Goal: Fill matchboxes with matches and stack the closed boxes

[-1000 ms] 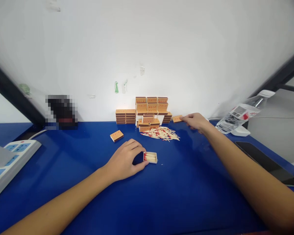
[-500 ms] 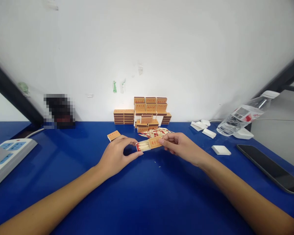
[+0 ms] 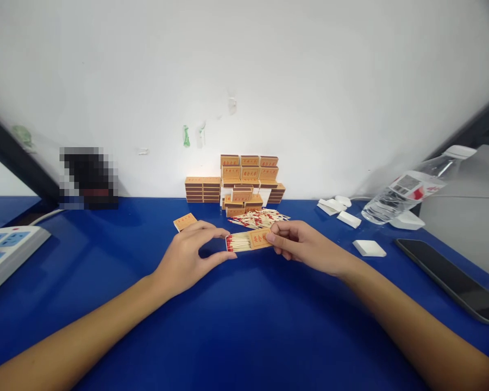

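Observation:
Between my hands is a matchbox [image 3: 259, 239], partly slid open, its inner tray [image 3: 238, 249] filled with red-tipped matches. My right hand [image 3: 299, 241] pinches the orange sleeve at its right end. With thumb and fingers, my left hand [image 3: 191, 253] grips the tray's left end from both sides. Just behind the box lies a loose heap of matches [image 3: 264, 218]. Another matchbox [image 3: 185, 221] rests on the table beyond my left hand, partly covered by it.
Stacked matchboxes [image 3: 250, 174] stand against the wall, with a further stack [image 3: 202, 190] to their left. White trays [image 3: 369, 248], a tilted water bottle [image 3: 407, 187] and a phone [image 3: 452, 279] are at right. A power strip [image 3: 20, 255] sits at left.
The view has shifted slightly. Both hands keep their hold on the matchbox, and the sleeve and tray look nearly the same as before.

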`<state>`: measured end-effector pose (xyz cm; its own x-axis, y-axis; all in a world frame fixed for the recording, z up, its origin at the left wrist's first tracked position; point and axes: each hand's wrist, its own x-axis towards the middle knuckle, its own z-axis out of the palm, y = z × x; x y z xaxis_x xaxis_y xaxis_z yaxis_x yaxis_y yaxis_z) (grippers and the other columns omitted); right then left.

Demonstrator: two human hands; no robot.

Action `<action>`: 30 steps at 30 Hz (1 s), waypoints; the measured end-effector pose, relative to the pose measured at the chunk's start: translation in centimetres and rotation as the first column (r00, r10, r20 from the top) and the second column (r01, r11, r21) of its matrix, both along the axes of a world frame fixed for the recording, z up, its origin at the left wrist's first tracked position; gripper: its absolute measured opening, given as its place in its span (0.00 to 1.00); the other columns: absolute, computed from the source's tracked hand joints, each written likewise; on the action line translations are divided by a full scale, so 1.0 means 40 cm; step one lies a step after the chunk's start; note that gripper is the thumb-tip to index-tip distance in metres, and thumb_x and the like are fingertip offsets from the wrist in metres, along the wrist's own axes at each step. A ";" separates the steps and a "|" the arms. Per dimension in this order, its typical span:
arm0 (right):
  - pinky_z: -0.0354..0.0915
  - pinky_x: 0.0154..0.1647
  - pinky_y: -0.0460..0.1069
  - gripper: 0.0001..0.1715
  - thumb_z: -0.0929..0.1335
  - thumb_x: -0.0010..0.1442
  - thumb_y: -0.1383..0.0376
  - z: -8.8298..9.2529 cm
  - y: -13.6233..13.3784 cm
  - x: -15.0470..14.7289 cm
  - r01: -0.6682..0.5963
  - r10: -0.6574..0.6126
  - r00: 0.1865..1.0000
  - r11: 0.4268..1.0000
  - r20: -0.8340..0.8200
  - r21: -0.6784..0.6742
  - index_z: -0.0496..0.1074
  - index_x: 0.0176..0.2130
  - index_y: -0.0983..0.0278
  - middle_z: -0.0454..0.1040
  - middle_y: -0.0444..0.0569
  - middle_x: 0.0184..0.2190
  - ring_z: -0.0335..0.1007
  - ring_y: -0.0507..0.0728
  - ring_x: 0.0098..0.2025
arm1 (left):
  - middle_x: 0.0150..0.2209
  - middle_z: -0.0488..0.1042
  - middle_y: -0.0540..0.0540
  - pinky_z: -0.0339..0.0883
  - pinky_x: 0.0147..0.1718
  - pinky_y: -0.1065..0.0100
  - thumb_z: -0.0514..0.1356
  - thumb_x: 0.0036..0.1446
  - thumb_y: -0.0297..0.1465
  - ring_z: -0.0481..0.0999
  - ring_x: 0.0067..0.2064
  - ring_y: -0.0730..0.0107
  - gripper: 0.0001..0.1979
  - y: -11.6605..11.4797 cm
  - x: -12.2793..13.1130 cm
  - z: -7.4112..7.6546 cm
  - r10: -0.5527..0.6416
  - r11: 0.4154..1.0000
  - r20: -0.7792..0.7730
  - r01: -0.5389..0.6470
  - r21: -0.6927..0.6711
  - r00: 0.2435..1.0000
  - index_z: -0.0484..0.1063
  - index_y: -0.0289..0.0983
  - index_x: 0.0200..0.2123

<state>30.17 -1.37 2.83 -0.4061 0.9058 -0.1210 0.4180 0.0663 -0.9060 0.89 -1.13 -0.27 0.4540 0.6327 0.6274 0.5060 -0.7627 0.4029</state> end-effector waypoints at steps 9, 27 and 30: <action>0.61 0.27 0.48 0.29 0.65 0.70 0.40 -0.006 -0.030 -0.021 -0.065 0.062 0.996 0.996 0.059 0.054 0.66 0.32 0.60 0.70 0.42 0.25 0.66 0.52 0.26 | 0.44 0.83 0.44 0.80 0.46 0.60 0.72 0.60 0.43 0.83 0.45 0.62 0.19 -0.006 0.005 0.005 -0.063 0.998 0.007 0.063 0.007 0.998 0.80 0.40 0.49; 0.71 0.38 0.53 0.22 0.60 0.78 0.51 -0.020 -0.103 -0.094 -0.147 0.119 0.986 0.949 0.114 0.280 0.75 0.58 0.57 0.76 0.49 0.37 0.74 0.57 0.36 | 0.42 0.84 0.44 0.81 0.45 0.60 0.76 0.50 0.47 0.83 0.43 0.61 0.32 -0.017 0.013 -0.001 -0.087 0.996 0.090 0.090 -0.026 0.992 0.80 0.41 0.56; 0.72 0.47 0.57 0.21 0.60 0.78 0.54 -0.023 -0.110 -0.099 -0.185 0.116 0.973 0.907 0.198 0.378 0.74 0.60 0.56 0.77 0.52 0.43 0.74 0.60 0.43 | 0.41 0.83 0.44 0.80 0.43 0.59 0.76 0.50 0.48 0.82 0.43 0.60 0.33 -0.014 0.013 -0.003 -0.133 0.990 0.062 0.135 -0.039 0.989 0.79 0.42 0.57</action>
<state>26.23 -5.77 1.92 -0.5463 0.8236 0.1524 0.5173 0.4749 -0.7120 1.41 -1.70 -0.38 0.4991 0.5958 0.6292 0.3745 -0.8031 0.4634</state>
